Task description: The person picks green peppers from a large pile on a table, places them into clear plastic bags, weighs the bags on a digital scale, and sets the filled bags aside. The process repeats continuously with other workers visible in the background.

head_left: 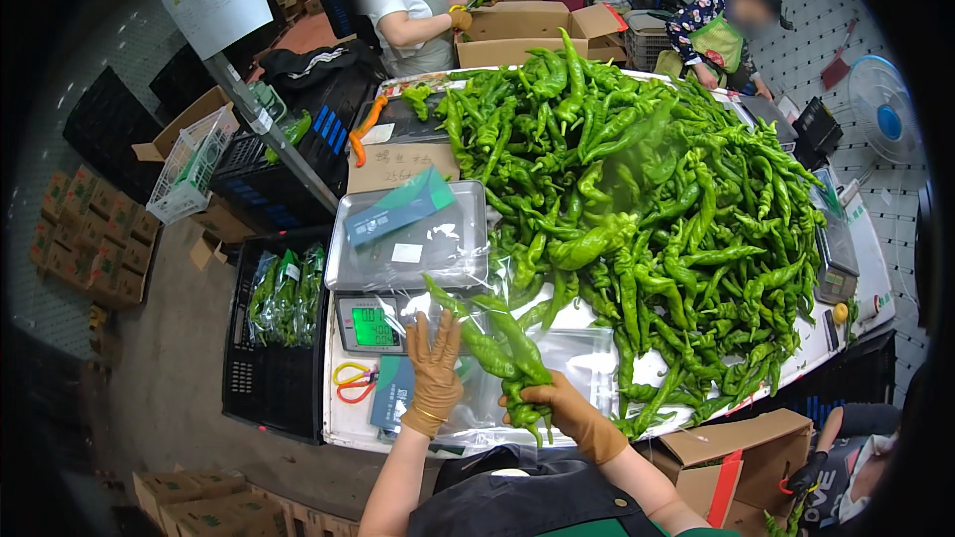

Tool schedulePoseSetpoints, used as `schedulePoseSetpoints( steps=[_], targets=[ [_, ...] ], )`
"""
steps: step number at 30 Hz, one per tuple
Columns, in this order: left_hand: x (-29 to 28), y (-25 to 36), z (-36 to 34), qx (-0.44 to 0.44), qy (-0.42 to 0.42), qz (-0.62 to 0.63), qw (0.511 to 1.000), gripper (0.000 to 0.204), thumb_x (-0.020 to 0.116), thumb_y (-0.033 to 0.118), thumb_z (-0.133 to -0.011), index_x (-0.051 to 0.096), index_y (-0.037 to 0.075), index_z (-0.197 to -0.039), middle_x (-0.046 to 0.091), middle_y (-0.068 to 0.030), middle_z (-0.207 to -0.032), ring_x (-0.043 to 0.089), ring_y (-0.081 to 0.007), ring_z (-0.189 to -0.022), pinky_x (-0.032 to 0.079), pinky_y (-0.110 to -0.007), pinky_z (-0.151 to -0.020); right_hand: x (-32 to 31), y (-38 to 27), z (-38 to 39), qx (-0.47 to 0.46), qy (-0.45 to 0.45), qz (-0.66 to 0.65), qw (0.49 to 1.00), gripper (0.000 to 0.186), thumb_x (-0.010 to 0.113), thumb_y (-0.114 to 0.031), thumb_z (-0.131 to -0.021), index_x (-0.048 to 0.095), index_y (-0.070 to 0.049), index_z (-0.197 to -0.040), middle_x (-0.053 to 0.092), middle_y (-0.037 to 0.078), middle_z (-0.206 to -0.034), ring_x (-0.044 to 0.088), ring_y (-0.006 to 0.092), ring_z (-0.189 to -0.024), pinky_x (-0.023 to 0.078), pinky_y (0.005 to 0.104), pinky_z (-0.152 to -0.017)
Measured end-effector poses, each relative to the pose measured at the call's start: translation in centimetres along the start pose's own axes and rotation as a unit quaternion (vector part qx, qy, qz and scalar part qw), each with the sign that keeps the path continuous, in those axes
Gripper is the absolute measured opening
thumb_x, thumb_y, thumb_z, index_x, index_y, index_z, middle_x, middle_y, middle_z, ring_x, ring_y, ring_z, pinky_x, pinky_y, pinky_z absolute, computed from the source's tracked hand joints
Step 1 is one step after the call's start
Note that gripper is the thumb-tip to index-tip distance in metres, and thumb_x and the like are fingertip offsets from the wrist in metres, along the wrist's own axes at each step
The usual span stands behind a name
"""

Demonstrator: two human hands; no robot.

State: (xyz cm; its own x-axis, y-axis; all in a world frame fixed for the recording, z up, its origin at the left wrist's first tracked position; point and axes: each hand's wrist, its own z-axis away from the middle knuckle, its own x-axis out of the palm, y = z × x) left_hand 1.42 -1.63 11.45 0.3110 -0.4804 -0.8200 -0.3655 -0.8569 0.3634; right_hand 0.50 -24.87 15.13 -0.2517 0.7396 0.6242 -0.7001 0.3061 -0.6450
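Forearms (397, 482) angled up from lower edge. Left hand (434, 368) flattened, fingers extended, near clear plastic (587, 350); right hand (565, 412) curled round green peppers (509, 346).

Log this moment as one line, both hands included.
left hand: gloved, fingers extended, near scale | right hand: gloved, gripping green peppers | pepper heap: loose on table

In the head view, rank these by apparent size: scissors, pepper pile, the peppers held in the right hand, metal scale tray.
1. Pepper pile, by far
2. Metal scale tray
3. Held peppers, in the right hand
4. Scissors
No two look alike in size here.
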Motion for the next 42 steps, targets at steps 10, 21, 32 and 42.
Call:
schedulePoseSetpoints(
  steps=[10, 21, 32, 42],
  targets=[
    [-2.6, 0.9, -1.5, 0.047, -0.003, 0.066, 0.997, 0.09, 0.051, -0.01, -0.066, 0.035, 0.015, -0.15, 0.029, -0.0065, -0.159, 0.013, -0.0429, -0.147, 0.01, -0.059, -0.117, -0.1, 1.2, -4.6, -0.004, -0.062, -0.092, 0.994, 0.052, 0.06, -0.015, -0.086, 0.047, 0.002, -0.133, 0.066, 0.019, -0.108, 0.069, 0.033, -0.086, 0.057, 0.0426, -0.08],
    [-5.1, 2.9, -2.7, 0.082, -0.043, 0.042, 0.995, 0.084, 0.055, -0.005, -0.071, 0.035, 0.016, -0.15, 0.031, -0.0039, -0.158, 0.014, -0.0442, -0.146, 0.009, -0.062, -0.115, 1.4, -1.1, -6.1, -0.059, -0.097, -0.116, 0.987, 0.063, 0.062, -0.019, -0.087, 0.039, -0.008, -0.145, 0.063, 0.015, -0.114, 0.067, 0.0288, -0.093, 0.059, 0.0422, -0.077],
    [-5.4, 4.2, -1.5, 0.137, -0.026, 0.064, 0.988, 0.074, 0.058, -0.004, -0.072, 0.047, 0.017, -0.143, 0.039, -0.0031, -0.154, 0.018, -0.0451, -0.146, 0.013, -0.071, -0.11, 1.7, -1.8, -8.5, -0.083, -0.051, -0.104, 0.99, 0.064, 0.065, -0.013, -0.087, 0.039, -0.008, -0.145, 0.064, 0.011, -0.117, 0.067, 0.0249, -0.1, 0.054, 0.0384, -0.086],
    [-2.6, 8.0, 2.4, 0.119, 0.0, 0.096, 0.988, 0.075, 0.053, -0.009, -0.065, 0.053, 0.014, -0.136, 0.041, -0.0033, -0.152, 0.021, -0.0457, -0.144, 0.011, -0.07, -0.11, 1.0, -2.2, -8.0, -0.106, -0.024, -0.116, 0.987, 0.066, 0.06, -0.012, -0.088, 0.035, -0.012, -0.149, 0.065, 0.019, -0.108, 0.068, 0.0297, -0.088, 0.057, 0.0384, -0.079]
  ],
)
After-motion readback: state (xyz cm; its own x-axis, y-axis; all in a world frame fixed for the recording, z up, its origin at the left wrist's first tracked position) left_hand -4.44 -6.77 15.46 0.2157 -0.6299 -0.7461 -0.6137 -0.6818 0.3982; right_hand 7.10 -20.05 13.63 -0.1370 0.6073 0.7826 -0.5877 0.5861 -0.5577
